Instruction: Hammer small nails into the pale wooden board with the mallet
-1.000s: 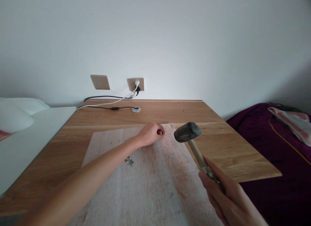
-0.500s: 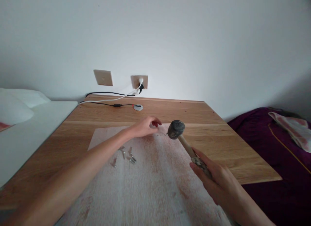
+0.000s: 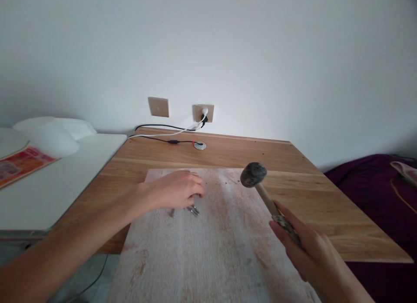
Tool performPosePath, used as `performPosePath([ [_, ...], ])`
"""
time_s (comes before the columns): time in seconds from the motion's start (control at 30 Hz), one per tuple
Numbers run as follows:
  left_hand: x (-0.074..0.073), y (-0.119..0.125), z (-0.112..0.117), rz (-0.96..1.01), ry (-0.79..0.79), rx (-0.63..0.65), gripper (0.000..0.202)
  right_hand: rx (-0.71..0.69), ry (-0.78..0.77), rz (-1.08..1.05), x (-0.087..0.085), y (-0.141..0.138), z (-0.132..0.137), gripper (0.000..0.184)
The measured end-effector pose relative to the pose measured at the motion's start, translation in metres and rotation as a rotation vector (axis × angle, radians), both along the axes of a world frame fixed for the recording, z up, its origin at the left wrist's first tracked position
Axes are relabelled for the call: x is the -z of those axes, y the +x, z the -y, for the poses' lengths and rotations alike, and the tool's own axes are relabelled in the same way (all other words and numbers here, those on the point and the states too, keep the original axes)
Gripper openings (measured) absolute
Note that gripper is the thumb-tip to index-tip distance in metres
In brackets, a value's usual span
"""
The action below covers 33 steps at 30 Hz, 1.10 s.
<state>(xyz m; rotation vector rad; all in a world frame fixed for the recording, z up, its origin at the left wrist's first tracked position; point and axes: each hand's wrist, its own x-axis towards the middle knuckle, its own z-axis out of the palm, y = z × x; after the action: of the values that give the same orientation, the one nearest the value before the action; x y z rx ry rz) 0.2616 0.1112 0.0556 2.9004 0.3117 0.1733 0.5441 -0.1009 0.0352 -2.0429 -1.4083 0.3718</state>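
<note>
Board point(image 3: 198, 255): LH point(image 3: 177, 190) prob. touching fittings point(image 3: 194, 210); RH point(image 3: 306, 246): mallet point(image 3: 253, 174).

I am watching a mallet point(image 3: 265, 198), its dark, scuffed head slanting up and leftward on a pale handle that the right hand point(image 3: 302, 246) is gripping, near the far right edge of a whitish, reddish-stained board point(image 3: 208, 251). Small shiny metal pieces point(image 3: 193, 211) are lying on it, partly beneath the left hand point(image 3: 177, 189), whose bent fingers are hiding any hold from me.
</note>
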Motion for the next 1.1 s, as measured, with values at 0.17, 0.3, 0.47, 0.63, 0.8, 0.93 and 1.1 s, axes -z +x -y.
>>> performPosePath([
  [0.17,0.005,-0.013,0.002,0.047,0.029,0.025,0.016,0.067,0.02,-0.009,0.015,0.0,0.022,0.06],
  [0.3,0.006,-0.014,0.003,0.041,0.072,0.051,0.017,0.014,-0.024,0.041,0.026,0.007,0.025,0.058],
  [0.47,0.006,-0.004,0.001,0.062,-0.08,-0.03,0.016,0.017,0.016,0.131,0.035,0.013,0.021,0.058],
  [0.63,0.017,0.029,-0.017,0.273,-0.525,-0.249,0.021,-0.024,-0.025,0.167,0.046,0.012,0.024,0.063],
  [0.8,0.035,0.077,-0.035,0.36,-0.642,-0.292,0.021,-0.032,-0.025,0.182,0.049,0.008,0.024,0.066],
  [0.93,0.043,0.099,-0.035,0.378,-0.631,-0.239,0.014,-0.015,-0.006,0.208,0.053,0.01,0.027,0.067],
  [1.1,0.049,0.095,-0.032,0.407,-0.604,-0.226,0.008,-0.024,-0.021,0.2,0.058,0.014,0.03,0.068],
])
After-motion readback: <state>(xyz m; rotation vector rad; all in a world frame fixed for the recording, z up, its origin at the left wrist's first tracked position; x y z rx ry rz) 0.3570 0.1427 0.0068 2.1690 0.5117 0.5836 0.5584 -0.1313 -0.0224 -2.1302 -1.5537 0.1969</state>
